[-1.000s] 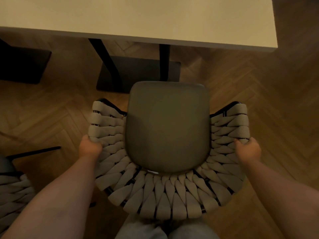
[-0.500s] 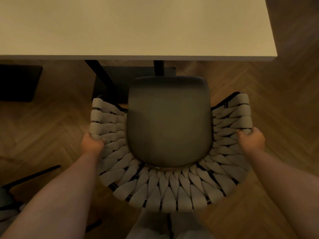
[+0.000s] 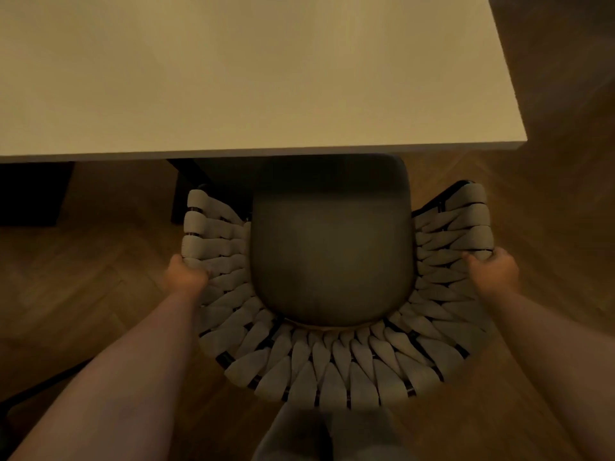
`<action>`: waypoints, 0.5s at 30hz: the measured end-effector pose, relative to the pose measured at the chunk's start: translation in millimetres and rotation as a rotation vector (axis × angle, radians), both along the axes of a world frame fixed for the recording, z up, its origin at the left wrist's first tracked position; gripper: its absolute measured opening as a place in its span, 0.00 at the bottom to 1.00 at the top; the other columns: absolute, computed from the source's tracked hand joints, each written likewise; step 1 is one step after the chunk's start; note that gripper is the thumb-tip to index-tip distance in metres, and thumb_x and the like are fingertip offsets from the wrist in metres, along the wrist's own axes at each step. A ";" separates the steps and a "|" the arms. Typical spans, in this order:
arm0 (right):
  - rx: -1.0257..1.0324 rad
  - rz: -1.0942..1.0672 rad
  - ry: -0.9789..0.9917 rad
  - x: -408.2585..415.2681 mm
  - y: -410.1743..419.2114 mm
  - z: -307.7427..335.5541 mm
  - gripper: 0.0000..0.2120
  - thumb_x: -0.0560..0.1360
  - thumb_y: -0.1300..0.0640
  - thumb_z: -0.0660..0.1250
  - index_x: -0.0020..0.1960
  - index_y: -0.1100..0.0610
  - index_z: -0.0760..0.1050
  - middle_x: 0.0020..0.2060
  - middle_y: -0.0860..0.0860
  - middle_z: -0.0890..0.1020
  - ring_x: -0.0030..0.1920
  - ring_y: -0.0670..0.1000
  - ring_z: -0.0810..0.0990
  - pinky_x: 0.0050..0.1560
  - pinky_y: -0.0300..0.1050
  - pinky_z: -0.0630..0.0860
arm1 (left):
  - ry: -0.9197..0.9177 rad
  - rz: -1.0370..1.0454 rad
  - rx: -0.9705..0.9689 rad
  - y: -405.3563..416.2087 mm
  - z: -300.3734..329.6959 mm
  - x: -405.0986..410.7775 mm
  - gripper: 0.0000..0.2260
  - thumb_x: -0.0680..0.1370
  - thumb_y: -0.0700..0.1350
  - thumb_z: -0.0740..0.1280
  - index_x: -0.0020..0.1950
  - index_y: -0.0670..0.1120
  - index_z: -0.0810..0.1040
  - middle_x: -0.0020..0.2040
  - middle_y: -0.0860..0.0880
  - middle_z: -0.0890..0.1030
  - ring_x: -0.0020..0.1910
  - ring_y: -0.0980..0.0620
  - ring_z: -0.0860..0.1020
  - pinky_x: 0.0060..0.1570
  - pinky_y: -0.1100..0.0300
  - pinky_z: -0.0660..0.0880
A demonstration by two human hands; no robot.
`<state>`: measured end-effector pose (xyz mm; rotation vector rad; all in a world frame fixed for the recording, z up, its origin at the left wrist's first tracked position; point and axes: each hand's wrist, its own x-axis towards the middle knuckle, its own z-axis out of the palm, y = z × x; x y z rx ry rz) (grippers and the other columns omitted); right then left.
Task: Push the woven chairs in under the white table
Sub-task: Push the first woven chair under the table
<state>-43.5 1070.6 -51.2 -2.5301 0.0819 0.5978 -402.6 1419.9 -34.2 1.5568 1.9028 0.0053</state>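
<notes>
A woven chair (image 3: 332, 371) with a curved strap back and a dark seat cushion stands right below me. The front of its seat reaches the near edge of the white table (image 3: 253, 81), which fills the upper half of the view. My left hand (image 3: 184, 276) grips the chair's left woven arm. On the opposite side, my right hand (image 3: 496, 267) grips the right woven arm. Both forearms stretch forward from the bottom corners.
Under the table stand a dark leg and a dark base plate (image 3: 206, 181); another dark base (image 3: 33, 194) lies at left. The floor (image 3: 549, 201) is herringbone wood. A dark chair leg (image 3: 36, 390) shows at bottom left. My legs (image 3: 332, 434) stand behind the chair.
The chair has slid forward with both hands on it; its seat front, earlier well short of the table edge, now reaches it. The neighbouring woven chair at left has left the view.
</notes>
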 end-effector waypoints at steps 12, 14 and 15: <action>-0.026 0.048 -0.019 67.2 27.7 0.5 0.18 0.76 0.51 0.67 0.59 0.63 0.73 0.52 0.61 0.79 0.47 0.58 0.75 0.44 0.50 0.73 | 0.013 -0.009 -0.013 23.0 -1.4 64.2 0.19 0.76 0.38 0.69 0.65 0.38 0.69 0.61 0.36 0.75 0.60 0.37 0.74 0.56 0.47 0.72; -0.048 0.058 -0.023 72.5 33.5 0.0 0.18 0.76 0.51 0.67 0.58 0.64 0.72 0.52 0.62 0.78 0.48 0.59 0.76 0.43 0.49 0.71 | 0.011 -0.017 -0.019 27.3 0.2 69.9 0.19 0.76 0.38 0.69 0.65 0.38 0.69 0.62 0.36 0.74 0.61 0.36 0.73 0.57 0.46 0.71; -0.058 0.062 -0.023 75.0 36.4 -0.6 0.19 0.76 0.50 0.67 0.58 0.64 0.72 0.52 0.62 0.78 0.50 0.60 0.76 0.43 0.49 0.71 | 0.012 -0.017 -0.027 30.0 0.7 71.8 0.20 0.76 0.39 0.70 0.65 0.38 0.69 0.62 0.36 0.74 0.61 0.36 0.73 0.57 0.46 0.71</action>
